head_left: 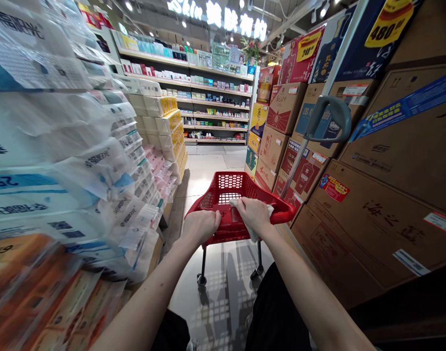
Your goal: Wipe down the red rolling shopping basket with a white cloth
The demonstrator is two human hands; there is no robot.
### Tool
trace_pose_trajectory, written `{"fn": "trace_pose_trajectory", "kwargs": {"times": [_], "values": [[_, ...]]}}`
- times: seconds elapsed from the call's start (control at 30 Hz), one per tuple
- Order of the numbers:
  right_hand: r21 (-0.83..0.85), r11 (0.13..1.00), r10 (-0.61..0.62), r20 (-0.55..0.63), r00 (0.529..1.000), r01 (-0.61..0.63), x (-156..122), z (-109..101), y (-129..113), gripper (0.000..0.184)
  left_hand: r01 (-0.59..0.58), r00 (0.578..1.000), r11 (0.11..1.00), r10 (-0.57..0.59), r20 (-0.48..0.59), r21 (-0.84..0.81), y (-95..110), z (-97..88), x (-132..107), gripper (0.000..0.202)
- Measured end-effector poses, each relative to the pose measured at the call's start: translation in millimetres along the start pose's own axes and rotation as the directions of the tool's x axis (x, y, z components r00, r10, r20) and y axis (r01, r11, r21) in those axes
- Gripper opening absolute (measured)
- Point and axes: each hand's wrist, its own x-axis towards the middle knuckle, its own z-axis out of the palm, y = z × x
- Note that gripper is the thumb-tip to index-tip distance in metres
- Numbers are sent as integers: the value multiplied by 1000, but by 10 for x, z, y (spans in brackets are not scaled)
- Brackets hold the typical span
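Observation:
A red plastic shopping cart [241, 224] stands right in front of me on its thin dark legs and small wheels. My left hand [201, 226] is closed around the left part of its handle. Farther right along the same bar, my right hand [254, 214] is closed too, with a pale cloth [253, 235] pressed between the palm and the handle. The cloth's ends stick out above and below the fingers. Through the perforated front of the basket, light floor shows.
Wrapped tissue packs [54, 161] are stacked high on the left. Cardboard boxes [384, 195] form a wall on the right, with a grey-handled pole [327, 119] before them. A tiled aisle [208, 163] leads to shelves [193, 85] of small goods.

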Motion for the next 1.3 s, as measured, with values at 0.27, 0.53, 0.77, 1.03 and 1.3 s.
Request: {"fn": "trace_pose_trajectory", "kwargs": {"times": [0.27, 0.53, 0.77, 1.03, 1.3], "values": [[207, 978, -42, 276, 960, -16, 250, -28, 441, 47, -3, 1000, 1000, 3, -14, 5, 37, 12, -10, 64], [133, 978, -167, 55, 984, 159, 237, 22, 438, 46, 0, 1000, 1000, 0, -30, 1, 30, 54, 6, 67], [141, 970, -206, 59, 977, 197, 251, -25, 437, 46, 1, 1000, 1000, -1, -16, 1, 51, 34, 15, 66], [62, 982, -187, 151, 971, 180, 291, -59, 296, 48, 29, 1000, 1000, -29, 9, -3, 51, -9, 35, 65], [-26, 988, -150, 64, 987, 152, 324, -1, 261, 44, 28, 1000, 1000, -28, 1, -2, 44, 14, 43, 65]]}}
